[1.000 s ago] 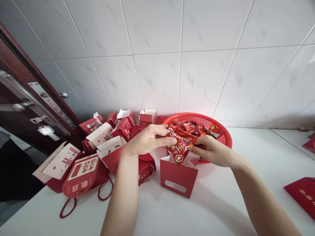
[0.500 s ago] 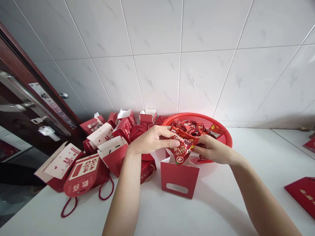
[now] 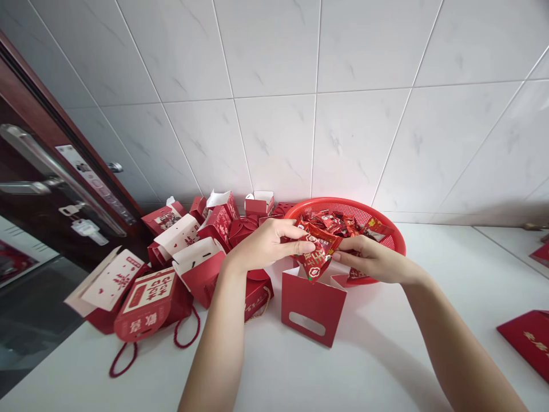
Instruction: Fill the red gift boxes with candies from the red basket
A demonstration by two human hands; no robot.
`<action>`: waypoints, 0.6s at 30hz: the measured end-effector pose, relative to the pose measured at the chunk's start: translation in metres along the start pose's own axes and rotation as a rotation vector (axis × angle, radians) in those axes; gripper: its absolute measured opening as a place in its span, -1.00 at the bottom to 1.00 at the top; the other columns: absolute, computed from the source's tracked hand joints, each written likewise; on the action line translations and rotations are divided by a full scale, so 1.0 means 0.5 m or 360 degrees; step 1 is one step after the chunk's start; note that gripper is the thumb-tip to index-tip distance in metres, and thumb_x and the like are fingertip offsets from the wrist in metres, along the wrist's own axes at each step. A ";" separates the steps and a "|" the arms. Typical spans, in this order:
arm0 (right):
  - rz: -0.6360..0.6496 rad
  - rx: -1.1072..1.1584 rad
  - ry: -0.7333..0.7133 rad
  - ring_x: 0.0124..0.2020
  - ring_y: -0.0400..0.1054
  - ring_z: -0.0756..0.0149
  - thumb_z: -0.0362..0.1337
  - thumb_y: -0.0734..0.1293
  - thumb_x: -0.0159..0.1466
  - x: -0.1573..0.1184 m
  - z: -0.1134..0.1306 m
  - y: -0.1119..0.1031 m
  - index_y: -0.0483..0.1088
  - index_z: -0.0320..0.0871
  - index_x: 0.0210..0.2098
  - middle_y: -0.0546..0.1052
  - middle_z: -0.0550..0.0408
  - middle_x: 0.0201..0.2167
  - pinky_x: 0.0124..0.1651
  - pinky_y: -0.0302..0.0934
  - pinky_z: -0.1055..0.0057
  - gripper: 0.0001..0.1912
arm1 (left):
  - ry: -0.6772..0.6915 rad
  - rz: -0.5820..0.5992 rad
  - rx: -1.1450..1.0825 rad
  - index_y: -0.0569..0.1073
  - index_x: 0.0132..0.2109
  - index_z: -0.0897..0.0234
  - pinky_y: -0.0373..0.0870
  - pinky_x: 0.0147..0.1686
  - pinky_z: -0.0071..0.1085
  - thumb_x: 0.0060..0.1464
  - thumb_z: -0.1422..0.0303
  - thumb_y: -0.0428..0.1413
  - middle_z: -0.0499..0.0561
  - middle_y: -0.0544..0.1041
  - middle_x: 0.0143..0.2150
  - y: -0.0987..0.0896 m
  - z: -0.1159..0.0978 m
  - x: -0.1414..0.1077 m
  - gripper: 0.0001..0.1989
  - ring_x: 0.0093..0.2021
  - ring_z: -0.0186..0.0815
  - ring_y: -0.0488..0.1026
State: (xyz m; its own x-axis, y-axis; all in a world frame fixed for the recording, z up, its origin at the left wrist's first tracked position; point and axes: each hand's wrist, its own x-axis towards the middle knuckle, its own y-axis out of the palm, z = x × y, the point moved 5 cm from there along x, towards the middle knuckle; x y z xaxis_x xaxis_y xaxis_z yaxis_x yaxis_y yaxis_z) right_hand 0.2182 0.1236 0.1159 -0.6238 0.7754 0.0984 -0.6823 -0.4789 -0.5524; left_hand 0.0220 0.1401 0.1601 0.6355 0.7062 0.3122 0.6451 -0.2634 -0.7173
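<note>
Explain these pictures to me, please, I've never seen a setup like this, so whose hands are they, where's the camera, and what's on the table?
There is no machine here: these are one person's bare hands, filmed by a single camera worn on the head, looking forward and down. The left hand pinches a shiny red packet at the open top of a red box. The right hand is at the packet's other side; whether it grips is hard to tell. On the white table, a red basket holds wrapped pieces, with many red and white boxes to the left.
</note>
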 end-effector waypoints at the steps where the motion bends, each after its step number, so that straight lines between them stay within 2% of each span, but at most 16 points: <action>1: 0.0020 0.0009 0.0010 -0.58 -0.01 0.47 0.09 0.22 0.43 0.000 -0.002 0.000 0.24 -0.12 -0.48 0.16 0.25 -0.59 -0.56 -0.03 0.45 -0.51 | -0.0017 0.0023 -0.0014 0.58 -0.42 0.28 0.39 -0.32 -0.40 0.25 0.04 0.17 -0.04 0.45 -0.39 0.002 0.001 0.000 -0.57 -0.35 -0.32 0.42; 5: 0.0085 0.0035 0.0013 -0.57 -0.01 0.47 0.11 0.21 0.43 0.001 -0.003 0.000 0.25 -0.13 -0.45 0.16 0.26 -0.58 -0.56 -0.06 0.45 -0.50 | -0.0060 0.0042 -0.0035 0.61 -0.36 0.28 0.36 -0.34 -0.40 0.27 0.04 0.14 -0.04 0.43 -0.39 0.005 0.001 -0.001 -0.58 -0.35 -0.32 0.40; 12: 0.0066 -0.0047 -0.0101 -0.55 0.02 0.46 0.05 0.23 0.44 0.002 0.017 0.001 0.32 -0.14 -0.42 0.21 0.25 -0.58 -0.52 -0.05 0.44 -0.56 | -0.0077 0.0027 0.0006 0.62 -0.35 0.23 0.32 -0.31 -0.40 0.30 0.11 0.14 -0.07 0.41 -0.37 0.011 -0.004 -0.001 -0.64 -0.34 -0.34 0.38; 18: -0.0186 -0.0232 0.0103 -0.51 0.03 0.43 -0.03 0.32 0.35 0.005 0.001 0.012 0.33 -0.14 -0.43 0.22 0.23 -0.53 -0.48 -0.04 0.42 -0.65 | -0.0087 0.0018 0.0092 0.59 -0.40 0.24 0.27 -0.33 -0.42 0.31 0.14 0.14 -0.10 0.37 -0.41 0.012 -0.006 0.001 -0.63 -0.36 -0.36 0.32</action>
State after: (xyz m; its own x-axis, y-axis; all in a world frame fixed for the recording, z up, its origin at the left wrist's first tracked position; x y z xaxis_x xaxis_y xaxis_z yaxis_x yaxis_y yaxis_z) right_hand 0.2123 0.1223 0.1134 -0.5144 0.8494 0.1179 -0.6833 -0.3229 -0.6548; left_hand 0.0276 0.1368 0.1580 0.6174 0.7387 0.2706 0.6116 -0.2344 -0.7556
